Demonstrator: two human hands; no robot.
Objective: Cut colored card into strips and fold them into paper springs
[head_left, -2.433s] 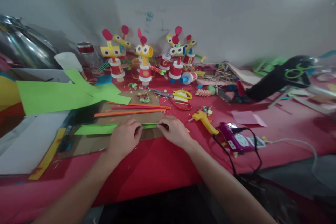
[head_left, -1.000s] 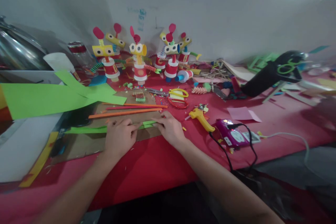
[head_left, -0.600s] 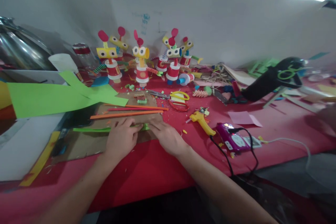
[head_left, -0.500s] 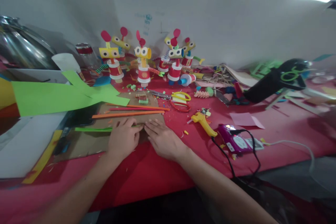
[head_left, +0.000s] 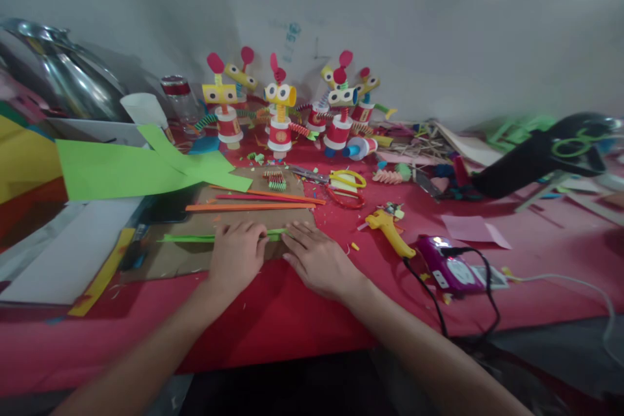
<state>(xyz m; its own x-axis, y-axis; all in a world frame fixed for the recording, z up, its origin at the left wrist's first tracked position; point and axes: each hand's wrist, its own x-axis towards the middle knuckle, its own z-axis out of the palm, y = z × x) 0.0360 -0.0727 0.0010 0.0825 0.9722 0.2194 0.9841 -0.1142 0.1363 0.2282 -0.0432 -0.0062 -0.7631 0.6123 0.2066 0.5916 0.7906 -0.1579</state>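
Observation:
A narrow green paper strip (head_left: 190,238) lies across the brown cardboard (head_left: 168,260). My left hand (head_left: 238,250) is closed on the strip, thumb and fingers pinching it near its middle. At the strip's right end my right hand (head_left: 319,257) presses down with its fingers stretched out, the fingertips over the strip. A short length of green shows between the two hands. Just beyond them lie orange strips (head_left: 248,207) and a small folded striped paper piece (head_left: 275,181).
Several paper-cup figures (head_left: 280,133) stand at the back. Scissors (head_left: 348,188), a yellow glue gun (head_left: 390,233) and a purple power box (head_left: 448,264) with cables lie to the right. Large green paper (head_left: 121,169), white sheets (head_left: 73,247) and a metal jug (head_left: 73,71) are at left.
The view has shifted, so the scene sits farther right. A bit more of the green strip shows between my hands, which are slightly farther apart.

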